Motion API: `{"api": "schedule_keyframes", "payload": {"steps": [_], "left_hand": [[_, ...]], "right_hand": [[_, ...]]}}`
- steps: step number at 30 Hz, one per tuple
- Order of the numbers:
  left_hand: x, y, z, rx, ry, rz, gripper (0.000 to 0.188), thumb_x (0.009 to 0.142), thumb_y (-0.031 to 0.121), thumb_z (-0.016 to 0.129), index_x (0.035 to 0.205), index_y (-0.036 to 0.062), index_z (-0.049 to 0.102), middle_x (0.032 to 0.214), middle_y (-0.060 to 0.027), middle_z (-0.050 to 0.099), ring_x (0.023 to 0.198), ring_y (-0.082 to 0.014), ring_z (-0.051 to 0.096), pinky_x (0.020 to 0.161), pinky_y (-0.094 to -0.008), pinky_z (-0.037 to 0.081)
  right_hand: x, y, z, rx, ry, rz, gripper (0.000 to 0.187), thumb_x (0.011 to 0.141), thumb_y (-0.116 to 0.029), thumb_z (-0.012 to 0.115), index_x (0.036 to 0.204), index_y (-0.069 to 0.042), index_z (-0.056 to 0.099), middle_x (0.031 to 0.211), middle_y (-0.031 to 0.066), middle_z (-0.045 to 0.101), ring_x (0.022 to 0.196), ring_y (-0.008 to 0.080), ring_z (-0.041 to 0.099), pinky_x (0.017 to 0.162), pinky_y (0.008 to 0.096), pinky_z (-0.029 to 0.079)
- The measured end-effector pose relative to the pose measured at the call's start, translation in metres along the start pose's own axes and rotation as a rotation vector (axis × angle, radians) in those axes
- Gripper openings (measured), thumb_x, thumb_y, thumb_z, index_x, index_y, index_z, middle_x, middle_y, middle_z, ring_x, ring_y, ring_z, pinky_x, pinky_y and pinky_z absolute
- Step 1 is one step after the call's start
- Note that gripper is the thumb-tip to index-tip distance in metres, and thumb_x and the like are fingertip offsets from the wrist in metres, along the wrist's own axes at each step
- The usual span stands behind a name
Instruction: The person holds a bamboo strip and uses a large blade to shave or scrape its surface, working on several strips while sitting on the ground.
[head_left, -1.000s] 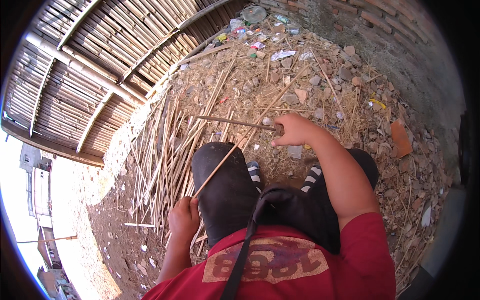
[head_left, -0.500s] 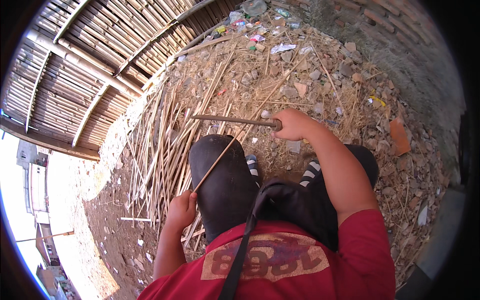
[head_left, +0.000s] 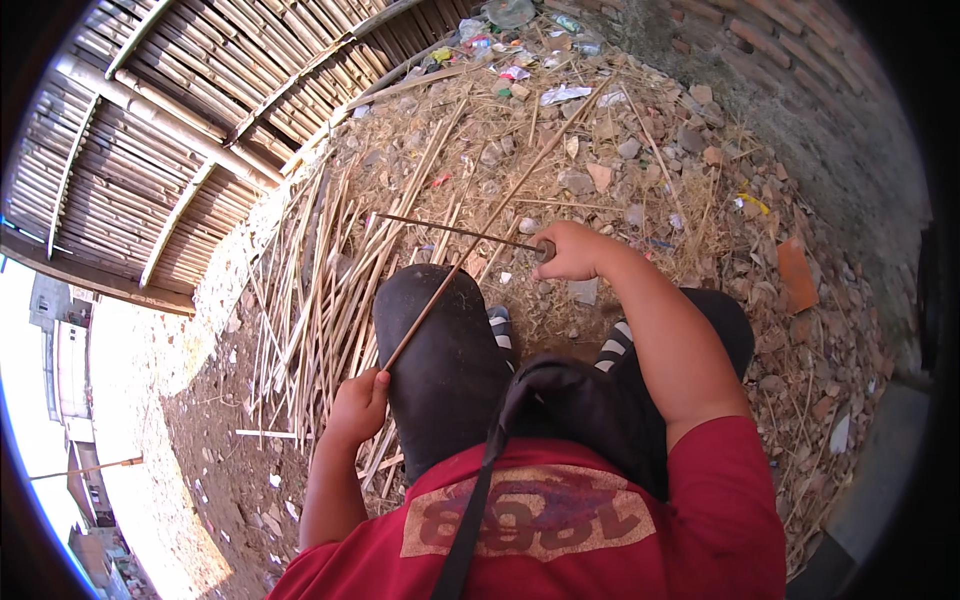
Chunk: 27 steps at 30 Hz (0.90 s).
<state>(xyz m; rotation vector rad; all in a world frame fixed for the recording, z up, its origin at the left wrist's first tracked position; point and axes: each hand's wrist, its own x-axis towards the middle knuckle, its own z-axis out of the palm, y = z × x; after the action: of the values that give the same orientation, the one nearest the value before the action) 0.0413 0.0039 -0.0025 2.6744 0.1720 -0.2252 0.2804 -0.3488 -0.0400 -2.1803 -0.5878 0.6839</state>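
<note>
My left hand (head_left: 360, 405) is closed round the near end of a long, thin bamboo stick (head_left: 425, 325). The stick slants across my left knee and away to the upper right, over the rubble. In my right hand (head_left: 575, 250) is the handle of a long-bladed knife (head_left: 430, 224), its blade pointing left. Blade and stick cross just beyond my knee; whether they touch, I cannot tell. Left of the knee lies a loose heap of split bamboo strips (head_left: 310, 310).
A slatted bamboo panel (head_left: 190, 110) rises at the upper left, and a brick wall (head_left: 800, 90) runs along the right. Stones, dry straw and plastic litter (head_left: 515, 72) cover the ground ahead. A flat orange tile piece (head_left: 797, 275) lies right of my right knee.
The knife blade has turned and looks thinner now, its tip slightly higher and further left. My left hand has shifted a little down and left with the stick.
</note>
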Motion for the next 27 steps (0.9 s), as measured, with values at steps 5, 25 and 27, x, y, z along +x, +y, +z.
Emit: {"api": "schedule_keyframes", "payload": {"steps": [5, 25, 27], "left_hand": [[-0.001, 0.009, -0.003, -0.017, -0.001, -0.042, 0.044, 0.107, 0.035, 0.045, 0.087, -0.0026, 0.058, 0.075, -0.0281, 0.061, 0.075, -0.0501, 0.060, 0.067, -0.0531, 0.046], [-0.001, 0.005, -0.001, 0.037, -0.038, -0.037, 0.046, 0.107, 0.035, 0.044, 0.085, -0.0022, 0.059, 0.075, -0.0286, 0.062, 0.075, -0.0514, 0.061, 0.068, -0.0562, 0.046], [-0.007, 0.003, 0.001, 0.007, -0.018, -0.033, 0.045, 0.106, 0.035, 0.045, 0.084, -0.0018, 0.058, 0.074, -0.0282, 0.062, 0.075, -0.0514, 0.061, 0.067, -0.0570, 0.045]], "right_hand": [[-0.004, -0.013, 0.003, -0.214, 0.093, -0.052, 0.032, 0.073, -0.025, 0.075, 0.100, -0.007, 0.072, 0.088, 0.0162, 0.072, 0.085, 0.0345, 0.070, 0.075, 0.0450, 0.055], [0.006, 0.007, 0.000, -0.131, 0.064, 0.052, 0.035, 0.069, -0.027, 0.073, 0.095, -0.004, 0.071, 0.086, 0.0186, 0.071, 0.083, 0.0347, 0.069, 0.076, 0.0446, 0.054], [0.002, -0.003, 0.010, -0.136, 0.130, 0.028, 0.038, 0.070, -0.027, 0.072, 0.100, -0.003, 0.071, 0.092, 0.0191, 0.073, 0.087, 0.0355, 0.070, 0.078, 0.0450, 0.055]]}}
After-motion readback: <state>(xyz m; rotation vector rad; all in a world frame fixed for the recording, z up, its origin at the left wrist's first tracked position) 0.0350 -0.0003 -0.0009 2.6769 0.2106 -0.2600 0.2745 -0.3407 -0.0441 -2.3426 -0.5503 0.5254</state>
